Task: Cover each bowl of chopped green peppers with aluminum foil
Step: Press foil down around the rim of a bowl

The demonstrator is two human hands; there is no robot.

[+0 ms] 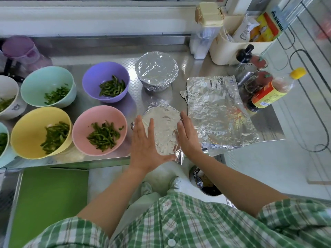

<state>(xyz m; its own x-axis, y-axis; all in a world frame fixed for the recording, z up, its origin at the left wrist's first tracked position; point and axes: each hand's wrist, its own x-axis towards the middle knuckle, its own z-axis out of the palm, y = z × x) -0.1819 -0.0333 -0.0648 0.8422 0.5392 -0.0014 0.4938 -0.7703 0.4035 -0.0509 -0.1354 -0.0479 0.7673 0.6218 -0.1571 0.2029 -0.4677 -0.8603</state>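
Observation:
A foil-covered bowl [163,129] stands near the steel counter's front edge. My left hand [146,143] presses flat on its left side with straight fingers. My right hand [188,135] presses flat against its right side. Behind it stands another bowl wrapped in foil [156,69]. To the left are uncovered bowls of chopped green peppers: pink [100,130], purple [106,83], yellow [42,132] and mint [48,85]. A white bowl [8,97] and another bowl [3,142] are cut off at the left edge. A stack of loose foil sheets [217,111] lies to the right.
Sauce bottles [272,90], a shaker [246,69] and a cream storage box [238,43] crowd the counter's back right. A purple cup [21,49] stands at the back left. A green board [48,199] lies below the counter's front edge [71,161]; a bin [204,183] sits on the floor.

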